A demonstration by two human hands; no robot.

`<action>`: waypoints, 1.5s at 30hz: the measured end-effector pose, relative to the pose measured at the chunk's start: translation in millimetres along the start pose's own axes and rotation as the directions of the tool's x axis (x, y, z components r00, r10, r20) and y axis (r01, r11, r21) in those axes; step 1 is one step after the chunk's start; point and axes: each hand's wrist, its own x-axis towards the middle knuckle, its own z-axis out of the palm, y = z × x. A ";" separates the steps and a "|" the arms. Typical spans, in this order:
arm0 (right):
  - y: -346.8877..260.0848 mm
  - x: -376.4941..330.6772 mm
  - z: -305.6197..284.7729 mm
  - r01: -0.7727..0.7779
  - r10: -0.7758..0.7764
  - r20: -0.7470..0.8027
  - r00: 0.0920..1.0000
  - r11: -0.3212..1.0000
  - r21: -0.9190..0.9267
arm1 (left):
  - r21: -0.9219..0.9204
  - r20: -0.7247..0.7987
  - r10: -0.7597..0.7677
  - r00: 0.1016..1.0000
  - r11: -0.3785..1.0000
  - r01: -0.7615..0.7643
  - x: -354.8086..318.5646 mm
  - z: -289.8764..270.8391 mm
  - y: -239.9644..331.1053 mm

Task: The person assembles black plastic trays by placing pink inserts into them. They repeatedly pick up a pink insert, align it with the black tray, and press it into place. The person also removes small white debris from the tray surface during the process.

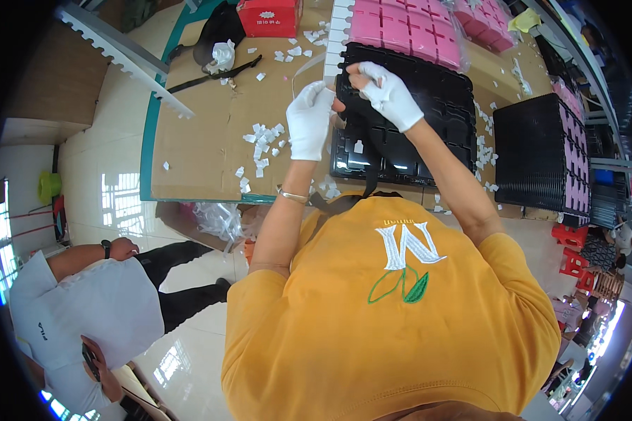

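My left hand (310, 119), in a white glove with bare fingertips, is closed at the near left edge of a black plastic tray (439, 98). Whatever its fingers pinch is too small to make out. A thin pale strip (303, 70) curves up beside its knuckles; I cannot tell whether the hand holds it. Over the tray's left part, my right hand (387, 95), gloved the same way, has its fingers curled together, and anything in them is hidden. One small white piece (359, 146) lies on the tray below the hands.
Pink moulded trays (404, 31) stand behind the black one. To the right rises a stack of black trays (530, 151). White paper scraps (263, 140) litter the cardboard-covered table (203, 140). A red box (270, 19) is at the back. A person (91, 302) stands on the left.
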 end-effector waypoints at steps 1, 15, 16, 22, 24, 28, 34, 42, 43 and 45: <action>-10.1 9.2 1.7 -0.030 0.030 -0.012 0.999 0.999 0.013 | 0.015 0.001 0.021 1.000 1.000 -0.021 0.0 0.7 -0.1; -54.3 -31.0 -49.2 -0.291 0.214 0.248 0.945 0.895 0.337 | 0.590 0.045 0.596 0.801 0.632 -0.503 31.2 -20.8 -37.1; -43.6 -40.1 -73.7 -0.326 0.270 0.294 0.917 0.931 0.164 | 0.433 0.012 0.428 0.904 0.812 -0.390 27.7 -20.0 -28.6; 60.1 -50.5 -238.0 -0.048 0.253 0.142 0.957 0.621 -0.782 | 0.197 -0.091 0.165 0.982 0.970 -0.145 28.2 -10.8 -10.0; 78.8 -45.7 -257.2 0.047 0.163 0.140 0.977 0.477 -0.878 | 0.214 -0.142 0.171 0.975 0.967 -0.138 28.1 -6.0 -6.4; 120.2 -28.6 -262.9 0.237 0.059 0.281 0.958 0.390 -0.890 | 0.217 -0.198 0.129 0.972 0.972 -0.085 25.1 3.2 -2.5; 134.0 -10.5 -243.3 0.119 0.306 0.246 0.920 0.380 -0.917 | 0.251 -0.238 0.091 0.967 0.968 -0.029 21.3 10.6 -0.7; 146.9 -20.0 -243.7 -0.042 0.286 0.088 0.954 0.419 -0.907 | 0.229 -0.205 0.080 0.975 0.973 -0.031 23.3 10.9 -8.7; 144.1 -20.8 -241.2 -0.041 0.268 0.070 0.961 0.389 -0.920 | 0.238 -0.201 0.078 0.976 0.971 -0.028 20.5 12.1 -8.0; 119.5 -17.4 -222.4 0.048 0.191 0.093 0.977 0.228 -0.973 | 0.233 -0.201 0.022 0.979 0.972 0.026 17.3 12.0 -7.1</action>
